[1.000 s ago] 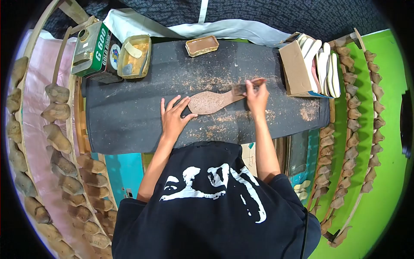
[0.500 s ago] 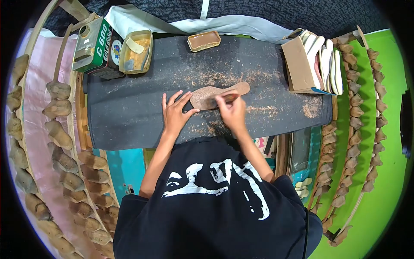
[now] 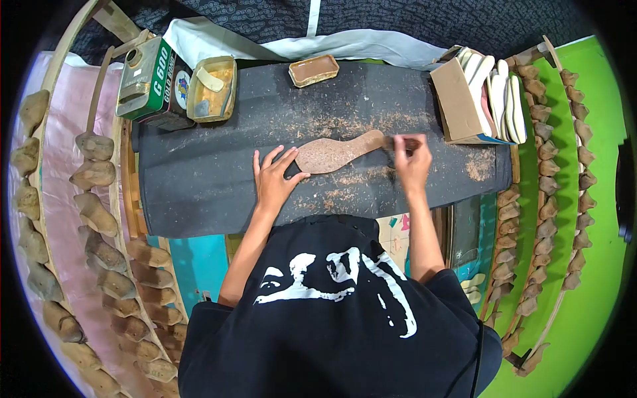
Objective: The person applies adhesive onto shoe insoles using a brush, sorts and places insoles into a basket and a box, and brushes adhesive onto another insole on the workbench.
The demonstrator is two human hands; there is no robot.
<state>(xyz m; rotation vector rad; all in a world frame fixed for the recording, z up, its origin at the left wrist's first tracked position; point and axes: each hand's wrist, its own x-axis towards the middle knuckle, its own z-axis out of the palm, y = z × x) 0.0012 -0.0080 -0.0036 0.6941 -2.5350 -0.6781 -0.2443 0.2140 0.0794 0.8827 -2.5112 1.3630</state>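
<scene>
A brown, speckled shoe sole (image 3: 325,156) lies flat on the dark cloth of the table, its wide end to the left and its narrow end to the upper right. My left hand (image 3: 273,180) rests with fingers spread, fingertips and thumb at the sole's wide end. Just right of the narrow end, my right hand (image 3: 413,164) is closed around a brown-handled tool (image 3: 416,140). The tool's dark working end is smeared by motion beside the sole, so its kind cannot be made out.
Brown shavings (image 3: 335,197) are scattered over the table cloth (image 3: 199,192). Behind stand a green G 600 can (image 3: 149,83), a tub (image 3: 229,109) with spreaders and a shallow dish (image 3: 313,71). A cardboard box (image 3: 458,99) of pale soles is at right. Shoe lasts (image 3: 96,212) hang on side racks.
My right hand has moved right with the tool, from over the sole's middle to past its narrow end. My left hand keeps its hold at the wide end.
</scene>
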